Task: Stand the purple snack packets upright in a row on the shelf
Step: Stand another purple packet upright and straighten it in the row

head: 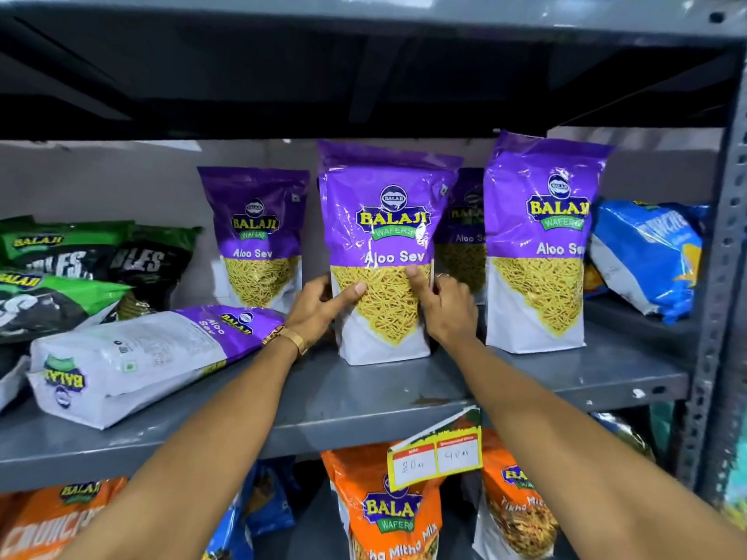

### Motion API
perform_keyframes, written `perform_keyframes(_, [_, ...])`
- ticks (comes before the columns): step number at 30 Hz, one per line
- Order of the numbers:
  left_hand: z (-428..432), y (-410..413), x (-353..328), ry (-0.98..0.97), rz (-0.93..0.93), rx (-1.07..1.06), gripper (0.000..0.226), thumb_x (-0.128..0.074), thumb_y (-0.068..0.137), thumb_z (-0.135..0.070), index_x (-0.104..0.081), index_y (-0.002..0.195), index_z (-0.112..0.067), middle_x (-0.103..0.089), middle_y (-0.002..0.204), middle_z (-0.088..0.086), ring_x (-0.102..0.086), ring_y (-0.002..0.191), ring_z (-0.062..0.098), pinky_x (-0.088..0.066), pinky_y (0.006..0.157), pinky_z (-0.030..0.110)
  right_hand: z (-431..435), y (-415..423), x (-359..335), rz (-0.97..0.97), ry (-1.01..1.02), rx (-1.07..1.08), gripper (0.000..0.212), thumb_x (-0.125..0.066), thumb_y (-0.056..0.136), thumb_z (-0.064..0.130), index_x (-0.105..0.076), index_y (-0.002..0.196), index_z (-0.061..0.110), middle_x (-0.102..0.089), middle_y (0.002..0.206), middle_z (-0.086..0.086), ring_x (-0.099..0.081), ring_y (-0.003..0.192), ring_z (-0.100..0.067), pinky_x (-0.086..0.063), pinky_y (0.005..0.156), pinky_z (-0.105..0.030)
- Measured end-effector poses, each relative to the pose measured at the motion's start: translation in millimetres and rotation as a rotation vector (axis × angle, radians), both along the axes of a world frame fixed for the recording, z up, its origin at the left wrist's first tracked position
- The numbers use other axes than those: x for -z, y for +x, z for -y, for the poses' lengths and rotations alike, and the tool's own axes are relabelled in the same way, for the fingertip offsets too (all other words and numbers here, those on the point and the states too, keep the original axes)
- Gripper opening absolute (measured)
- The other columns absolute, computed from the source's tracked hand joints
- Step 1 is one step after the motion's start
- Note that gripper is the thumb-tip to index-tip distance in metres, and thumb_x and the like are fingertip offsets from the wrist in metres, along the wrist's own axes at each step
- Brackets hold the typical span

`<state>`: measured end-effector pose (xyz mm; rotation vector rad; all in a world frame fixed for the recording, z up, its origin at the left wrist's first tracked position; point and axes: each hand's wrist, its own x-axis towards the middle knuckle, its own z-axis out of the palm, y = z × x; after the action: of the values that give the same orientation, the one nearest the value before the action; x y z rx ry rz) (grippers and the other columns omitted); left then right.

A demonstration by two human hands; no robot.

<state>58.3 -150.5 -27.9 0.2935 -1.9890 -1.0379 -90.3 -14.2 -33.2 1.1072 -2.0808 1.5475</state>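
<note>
A purple Aloo Sev packet [384,220] stands upright at the middle of the grey shelf [364,402]. My left hand [319,305] grips its left side and my right hand [444,305] grips its right side, thumbs on the front. Another purple packet [537,244] stands upright to the right. A third [254,232] stands further back on the left. One more [465,228] shows partly behind the held one. A purple packet [133,357] lies on its side at the left front.
Green and black snack bags [60,276] lie piled at the left. A blue bag [646,256] leans at the right by the metal upright [723,276]. Orange packets [388,511] fill the shelf below, behind a yellow price tag [436,454].
</note>
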Motion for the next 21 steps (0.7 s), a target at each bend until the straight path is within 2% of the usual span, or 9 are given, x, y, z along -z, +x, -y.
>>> perform_keyframes(2, [-2,1,-2,-0.045,0.007,0.0,0.03,-0.063,0.065,-0.064,-0.068,0.088,-0.046,-0.072,0.084,-0.034,-0.069,0.081,-0.011,-0.053,0.058,0.014,-5,3,-1,-0.012,0.001,0.003,0.073,-0.03,0.07,0.085,-0.047,0.065,0.014,-0.06,0.079,-0.018,-0.061,0.089,-0.042,-0.034,0.068,-0.039])
perform_keyframes(4, [-3,-1,-2,-0.1,-0.002,-0.018,0.035,-0.061,0.066,-0.064,-0.067,0.091,-0.04,-0.073,0.085,-0.031,-0.069,0.084,-0.009,-0.055,0.067,0.017,-10,3,-1,-0.026,0.0,0.011,0.074,-0.028,0.068,0.087,-0.046,0.062,0.015,-0.063,0.081,-0.019,-0.062,0.09,-0.042,-0.035,0.068,-0.039])
perform_keyframes(7, [-2,-4,1,-0.184,-0.011,-0.039,0.041,-0.059,0.069,-0.064,-0.068,0.095,-0.034,-0.075,0.099,-0.013,-0.071,0.093,0.006,-0.056,0.084,0.033,-20,3,0,-0.005,0.015,0.008,0.081,-0.025,0.064,0.091,-0.051,0.067,0.015,-0.067,0.094,-0.02,-0.061,0.097,-0.04,-0.036,0.074,-0.041])
perform_keyframes(9, [-3,-6,1,-0.244,-0.006,-0.075,0.053,-0.056,0.069,-0.069,-0.068,0.1,-0.027,-0.075,0.1,-0.002,-0.071,0.093,0.014,-0.055,0.086,0.037,-26,3,1,0.021,0.032,-0.005,0.085,-0.023,0.063,0.093,-0.054,0.07,0.014,-0.067,0.094,-0.017,-0.06,0.098,-0.039,-0.036,0.077,-0.042])
perform_keyframes(11, [-6,-7,0,-0.277,-0.002,-0.098,0.063,-0.052,0.068,-0.077,-0.069,0.099,-0.024,-0.075,0.098,-0.003,-0.07,0.09,0.008,-0.055,0.084,0.034,-31,3,1,0.036,0.04,-0.021,0.086,-0.022,0.064,0.093,-0.057,0.072,0.014,-0.068,0.095,-0.016,-0.061,0.099,-0.038,-0.037,0.079,-0.043])
perform_keyframes(14, [-9,-5,0,-0.294,0.019,-0.123,0.061,-0.047,0.063,-0.086,-0.068,0.091,-0.035,-0.073,0.094,-0.011,-0.067,0.082,-0.009,-0.053,0.079,0.024,-32,6,2,0.042,0.042,-0.028,0.085,-0.022,0.067,0.092,-0.059,0.078,0.016,-0.069,0.1,-0.017,-0.061,0.1,-0.038,-0.036,0.078,-0.043])
perform_keyframes(16, [-13,-2,-2,-0.31,0.028,-0.165,0.064,-0.044,0.063,-0.088,-0.067,0.088,-0.034,-0.073,0.089,-0.01,-0.066,0.078,-0.005,-0.051,0.073,0.024,-33,10,1,0.012,0.022,-0.019,0.084,-0.023,0.072,0.088,-0.062,0.09,0.015,-0.069,0.107,-0.017,-0.061,0.104,-0.038,-0.039,0.078,-0.042])
perform_keyframes(18, [-16,5,-5,-0.357,0.002,-0.252,0.069,-0.035,0.065,-0.09,-0.063,0.077,-0.029,-0.066,0.069,-0.009,-0.06,0.062,0.004,-0.046,0.06,0.027,-33,15,-1,-0.02,-0.017,-0.003,0.08,-0.027,0.079,0.081,-0.059,0.114,0.017,-0.066,0.119,-0.015,-0.059,0.114,-0.036,-0.042,0.087,-0.044])
perform_keyframes(21, [-17,24,-12,-0.304,-0.117,-0.363,0.078,-0.029,0.076,-0.083,-0.053,0.075,-0.009,-0.06,0.059,0.008,-0.058,0.05,0.025,-0.052,0.05,0.04,-37,23,-6,-0.078,-0.124,0.068,0.076,-0.037,0.086,0.071,-0.046,0.136,0.015,-0.053,0.139,-0.012,-0.048,0.129,-0.032,-0.039,0.099,-0.044])
